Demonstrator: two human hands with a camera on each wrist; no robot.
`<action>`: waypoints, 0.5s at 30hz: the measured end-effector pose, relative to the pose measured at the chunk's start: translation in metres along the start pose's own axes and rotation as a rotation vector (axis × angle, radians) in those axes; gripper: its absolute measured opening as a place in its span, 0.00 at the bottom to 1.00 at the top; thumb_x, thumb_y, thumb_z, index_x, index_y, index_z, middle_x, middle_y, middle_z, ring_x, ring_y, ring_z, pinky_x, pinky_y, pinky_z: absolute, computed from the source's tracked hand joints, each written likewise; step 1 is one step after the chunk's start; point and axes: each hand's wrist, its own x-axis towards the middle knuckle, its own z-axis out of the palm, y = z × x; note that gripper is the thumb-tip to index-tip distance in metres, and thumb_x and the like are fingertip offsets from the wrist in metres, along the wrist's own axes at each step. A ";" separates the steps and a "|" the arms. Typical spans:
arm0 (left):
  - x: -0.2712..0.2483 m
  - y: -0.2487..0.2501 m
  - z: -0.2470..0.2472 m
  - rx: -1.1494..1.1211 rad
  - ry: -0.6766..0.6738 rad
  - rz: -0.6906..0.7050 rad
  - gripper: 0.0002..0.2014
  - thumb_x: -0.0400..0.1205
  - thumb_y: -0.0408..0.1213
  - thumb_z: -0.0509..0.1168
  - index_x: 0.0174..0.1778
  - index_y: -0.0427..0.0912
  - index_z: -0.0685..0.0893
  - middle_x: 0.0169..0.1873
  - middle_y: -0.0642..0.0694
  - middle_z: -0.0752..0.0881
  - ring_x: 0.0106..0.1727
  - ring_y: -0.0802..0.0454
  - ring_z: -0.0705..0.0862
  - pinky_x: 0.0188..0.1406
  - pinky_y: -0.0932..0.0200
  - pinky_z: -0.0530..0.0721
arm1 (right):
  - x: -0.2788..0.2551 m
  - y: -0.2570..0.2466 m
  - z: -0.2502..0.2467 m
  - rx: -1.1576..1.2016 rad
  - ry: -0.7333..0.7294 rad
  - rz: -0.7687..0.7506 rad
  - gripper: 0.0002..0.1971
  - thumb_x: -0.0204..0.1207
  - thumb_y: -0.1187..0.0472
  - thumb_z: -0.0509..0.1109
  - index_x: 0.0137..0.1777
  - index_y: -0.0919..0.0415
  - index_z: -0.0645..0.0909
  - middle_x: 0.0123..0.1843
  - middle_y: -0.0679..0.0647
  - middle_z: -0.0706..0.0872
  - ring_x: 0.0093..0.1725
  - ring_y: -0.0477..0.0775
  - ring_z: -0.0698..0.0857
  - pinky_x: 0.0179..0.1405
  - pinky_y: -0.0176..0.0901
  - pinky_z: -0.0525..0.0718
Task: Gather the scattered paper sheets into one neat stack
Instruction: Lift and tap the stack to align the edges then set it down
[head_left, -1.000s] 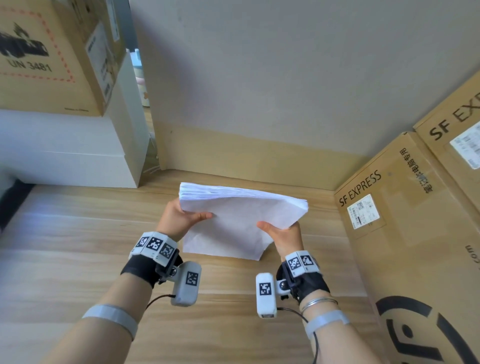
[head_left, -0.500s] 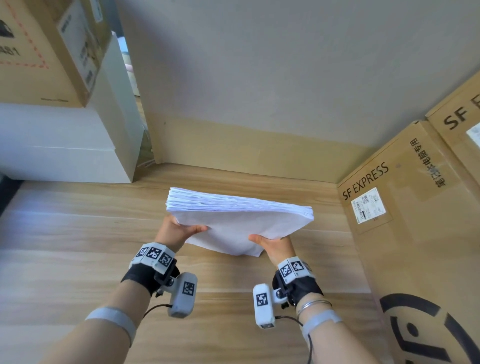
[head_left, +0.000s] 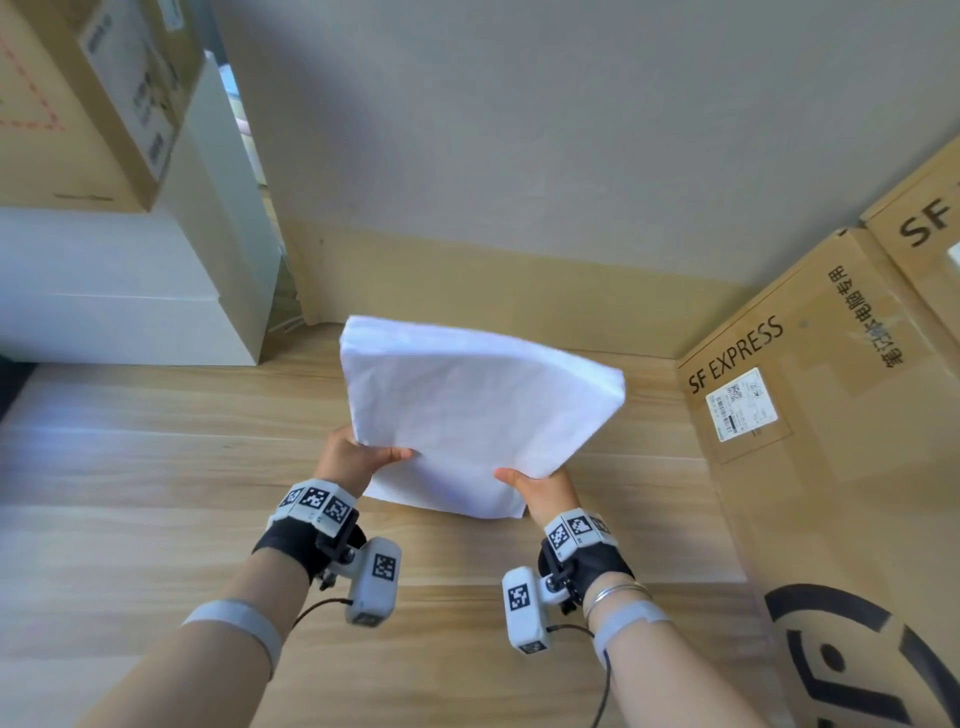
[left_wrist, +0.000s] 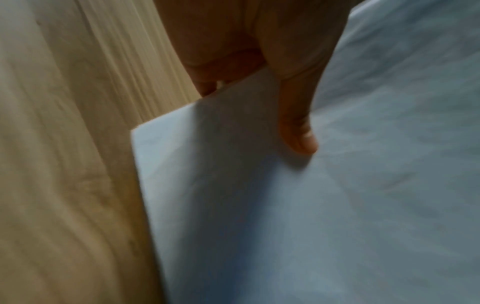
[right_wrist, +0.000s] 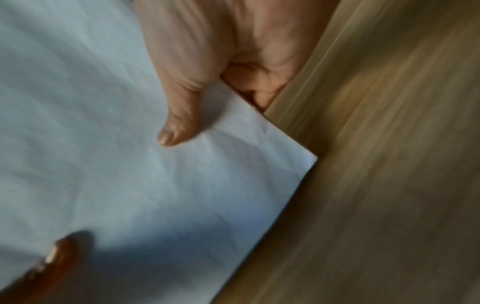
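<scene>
Black wrist straps (head_left: 306, 545), checkered-marker bands, white wrist cameras (head_left: 373, 582), grey forearm bands; silver bangle (head_left: 615, 592)

1. The paper stack (head_left: 478, 410) is a thick bundle of plain white sheets, lightly creased on the top face.
2. It is held above the wooden floor, tilted with its far edge raised.
3. Its sheets lie roughly squared, the far edges slightly fanned.
4. A thumb lies on top at each near corner.

Open bench (head_left: 156, 467) lies left of the hands. White boxes (head_left: 119, 306) block far left. Cartons (head_left: 831, 441) wall the right.
</scene>
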 end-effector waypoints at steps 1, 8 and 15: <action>0.003 0.002 0.001 0.041 0.020 -0.034 0.21 0.66 0.25 0.77 0.53 0.35 0.80 0.44 0.42 0.84 0.54 0.45 0.80 0.54 0.53 0.76 | 0.002 -0.001 0.000 -0.026 0.022 -0.002 0.17 0.68 0.70 0.76 0.57 0.72 0.83 0.52 0.64 0.87 0.52 0.56 0.85 0.35 0.28 0.84; 0.028 0.001 0.011 0.146 0.053 -0.219 0.29 0.68 0.36 0.77 0.64 0.35 0.79 0.59 0.34 0.86 0.59 0.36 0.85 0.64 0.43 0.82 | 0.034 -0.003 -0.003 -0.240 -0.030 0.110 0.29 0.67 0.57 0.79 0.65 0.71 0.77 0.60 0.60 0.85 0.57 0.58 0.84 0.59 0.47 0.80; 0.042 -0.004 0.030 0.336 0.030 -0.243 0.19 0.82 0.35 0.60 0.67 0.30 0.75 0.64 0.30 0.82 0.63 0.33 0.81 0.55 0.52 0.77 | 0.051 0.003 -0.016 -0.426 -0.098 0.267 0.45 0.70 0.49 0.75 0.80 0.67 0.57 0.80 0.61 0.67 0.77 0.62 0.70 0.76 0.52 0.69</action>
